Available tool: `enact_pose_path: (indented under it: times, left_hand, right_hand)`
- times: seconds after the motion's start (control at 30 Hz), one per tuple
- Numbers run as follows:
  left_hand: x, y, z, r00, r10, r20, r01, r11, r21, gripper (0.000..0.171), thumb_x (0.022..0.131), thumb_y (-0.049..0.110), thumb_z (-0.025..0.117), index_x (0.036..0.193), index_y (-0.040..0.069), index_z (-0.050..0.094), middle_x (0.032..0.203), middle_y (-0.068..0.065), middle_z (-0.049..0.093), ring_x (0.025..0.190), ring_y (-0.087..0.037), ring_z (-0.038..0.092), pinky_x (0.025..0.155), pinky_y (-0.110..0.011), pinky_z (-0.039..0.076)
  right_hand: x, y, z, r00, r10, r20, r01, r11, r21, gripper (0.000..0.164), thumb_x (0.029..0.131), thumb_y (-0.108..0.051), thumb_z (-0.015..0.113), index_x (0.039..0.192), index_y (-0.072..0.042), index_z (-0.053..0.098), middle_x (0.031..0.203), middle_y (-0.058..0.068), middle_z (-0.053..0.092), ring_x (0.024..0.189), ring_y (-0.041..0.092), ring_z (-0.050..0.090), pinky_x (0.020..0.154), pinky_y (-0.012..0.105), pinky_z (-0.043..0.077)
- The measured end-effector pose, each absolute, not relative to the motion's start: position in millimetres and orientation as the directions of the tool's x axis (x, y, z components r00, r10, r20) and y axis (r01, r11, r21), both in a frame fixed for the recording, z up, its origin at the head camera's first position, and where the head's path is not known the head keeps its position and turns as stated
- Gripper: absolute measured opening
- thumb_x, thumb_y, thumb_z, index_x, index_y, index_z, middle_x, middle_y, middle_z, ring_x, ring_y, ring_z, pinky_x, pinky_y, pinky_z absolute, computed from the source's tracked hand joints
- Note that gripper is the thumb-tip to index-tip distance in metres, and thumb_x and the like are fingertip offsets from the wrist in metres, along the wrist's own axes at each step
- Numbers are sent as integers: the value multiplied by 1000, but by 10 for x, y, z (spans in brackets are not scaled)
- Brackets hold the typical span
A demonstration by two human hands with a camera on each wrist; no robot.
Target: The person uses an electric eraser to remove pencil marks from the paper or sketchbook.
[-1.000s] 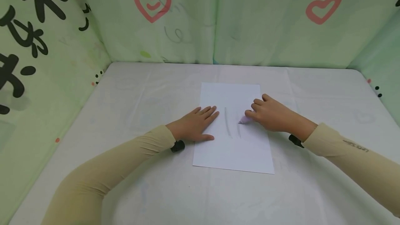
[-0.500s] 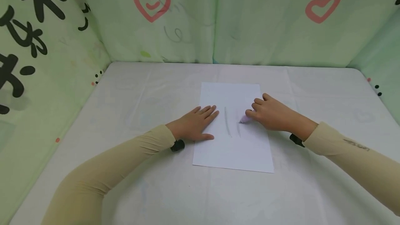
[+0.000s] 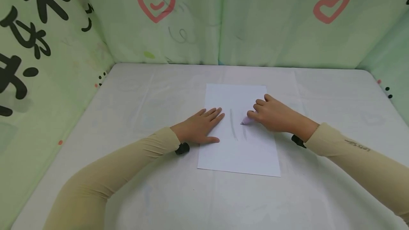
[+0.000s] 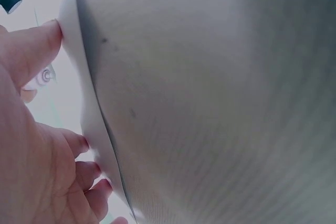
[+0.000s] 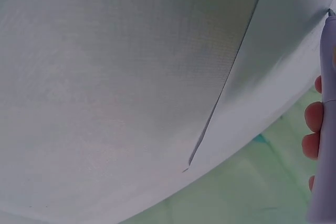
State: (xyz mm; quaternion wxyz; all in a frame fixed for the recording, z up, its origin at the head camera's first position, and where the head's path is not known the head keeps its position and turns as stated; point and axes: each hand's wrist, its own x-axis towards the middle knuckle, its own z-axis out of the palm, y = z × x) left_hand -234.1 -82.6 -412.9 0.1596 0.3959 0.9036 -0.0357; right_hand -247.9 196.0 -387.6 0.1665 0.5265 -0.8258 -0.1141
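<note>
A white sheet of paper (image 3: 239,159) lies on the table, bearing a long grey stroke (image 3: 232,125) and a shorter, fainter one (image 3: 245,134) to its right. My left hand (image 3: 199,127) rests on the sheet's left edge with fingers spread; its fingertips (image 4: 51,32) press the paper in the left wrist view. My right hand (image 3: 270,114) grips a light purple marker (image 3: 246,120) over the right half of the sheet. The marker's dark tip (image 5: 331,12) is right at the paper, close to the upper end of the shorter stroke. Curled fingers (image 5: 313,116) show behind its barrel.
The table has a white cloth (image 3: 153,194). Green curtains (image 3: 262,27) with red hearts and dark lettering stand along the back and sides. Each wrist carries a small black camera, the left one (image 3: 182,148) just off the paper's edge.
My right hand has shifted slightly left and away from me, carrying the marker's tip from the shorter stroke toward the longer one. My left hand stays in place on the paper.
</note>
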Motion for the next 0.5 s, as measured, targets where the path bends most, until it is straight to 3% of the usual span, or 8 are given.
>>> enact_pose_path:
  times: [0.23,0.5]
  left_hand:
    - [-2327,-824,-4111,-639,697,-324,726,687,46,85,92,61,39,153,13,3,160,-6,2,148,-22,6,120,-44,11]
    - [-2328,-822,-4111,-635,701,-324,725,686,65,85,93,61,39,153,13,3,160,-6,1,148,-21,6,120,-44,11]
  right_hand:
    - [-2421,2041,-3860,-420,-899,122,-828,434,355,21,80,-13,72,85,-10,52,65,5,52,63,18,39,61,31,26]
    - [-2463,2010,-3868,-375,-913,163,-836,409,366,22,78,-7,71,84,-9,50,62,5,48,61,19,37,61,30,25]
